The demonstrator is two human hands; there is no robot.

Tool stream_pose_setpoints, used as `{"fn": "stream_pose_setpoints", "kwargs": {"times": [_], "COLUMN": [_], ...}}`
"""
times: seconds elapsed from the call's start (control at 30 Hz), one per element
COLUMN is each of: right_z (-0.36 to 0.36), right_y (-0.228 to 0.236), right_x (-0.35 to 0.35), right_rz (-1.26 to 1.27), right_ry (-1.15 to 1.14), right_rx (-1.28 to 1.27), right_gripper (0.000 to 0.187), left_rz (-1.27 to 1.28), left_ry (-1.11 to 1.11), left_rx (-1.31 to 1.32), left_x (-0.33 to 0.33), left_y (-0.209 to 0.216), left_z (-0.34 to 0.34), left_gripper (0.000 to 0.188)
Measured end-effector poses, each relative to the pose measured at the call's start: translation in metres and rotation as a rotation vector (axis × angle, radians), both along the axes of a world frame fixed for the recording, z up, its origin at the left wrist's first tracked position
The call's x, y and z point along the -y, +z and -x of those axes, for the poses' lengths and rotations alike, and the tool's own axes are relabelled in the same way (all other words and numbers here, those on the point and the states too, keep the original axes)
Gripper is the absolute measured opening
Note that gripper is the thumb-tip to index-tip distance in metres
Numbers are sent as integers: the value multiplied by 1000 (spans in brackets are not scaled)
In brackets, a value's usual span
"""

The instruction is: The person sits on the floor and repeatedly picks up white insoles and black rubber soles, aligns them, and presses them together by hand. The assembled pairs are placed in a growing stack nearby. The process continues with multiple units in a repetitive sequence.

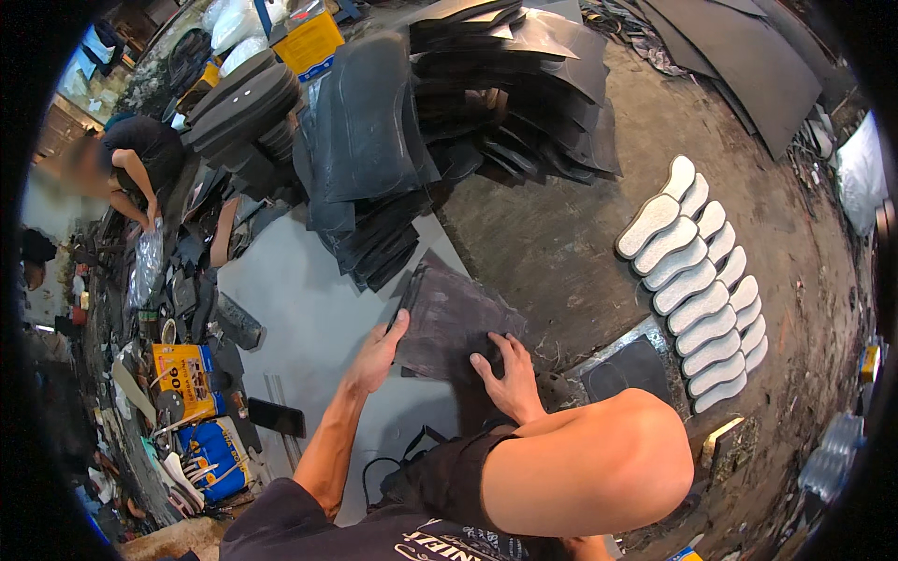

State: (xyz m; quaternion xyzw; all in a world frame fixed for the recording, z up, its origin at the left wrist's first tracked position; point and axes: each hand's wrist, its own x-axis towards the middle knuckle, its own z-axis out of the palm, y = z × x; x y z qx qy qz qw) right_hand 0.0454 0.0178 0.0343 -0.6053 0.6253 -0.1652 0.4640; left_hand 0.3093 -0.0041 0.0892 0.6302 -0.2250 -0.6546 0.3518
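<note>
The dark sheet (458, 313) lies across the right edge of the grey board (281, 299), which is set on the floor (552, 252). The left hand (377, 355) is clamped on the sheet's left side, thumb on top, probably so that it cannot slide; whether its fingers reach far underneath, I cannot tell. The right hand (510, 379) has its fingers spread apart at the sheet's near right part, apparently keeping it flat. Black cut pieces (365, 122) are piled at the board's far edge, seemingly within reach yet leaving room, while the phone (276, 417) lies by its left edge. White-topped soles (697, 304) overlap in rows beyond its right edge, perhaps to save space.
</note>
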Motion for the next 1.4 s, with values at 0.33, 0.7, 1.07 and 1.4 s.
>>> {"fn": "stream_pose_setpoints", "kwargs": {"times": [0.33, 0.7, 1.07, 1.4], "right_z": [62, 73, 269, 373], "right_y": [99, 85, 33, 191], "right_x": [43, 29, 24, -48], "right_rz": [238, 418, 377, 708], "right_ry": [-3, -50, -883, -808], "right_rx": [501, 342, 891, 987], "right_gripper": [72, 23, 30, 27], "left_rz": [204, 289, 249, 35], "left_ry": [-360, -549, -186, 92], "left_rx": [-12, 265, 123, 67], "left_x": [56, 63, 50, -22], "left_y": [68, 76, 56, -117], "left_z": [125, 125, 28, -9], "left_gripper": [57, 60, 36, 43]}}
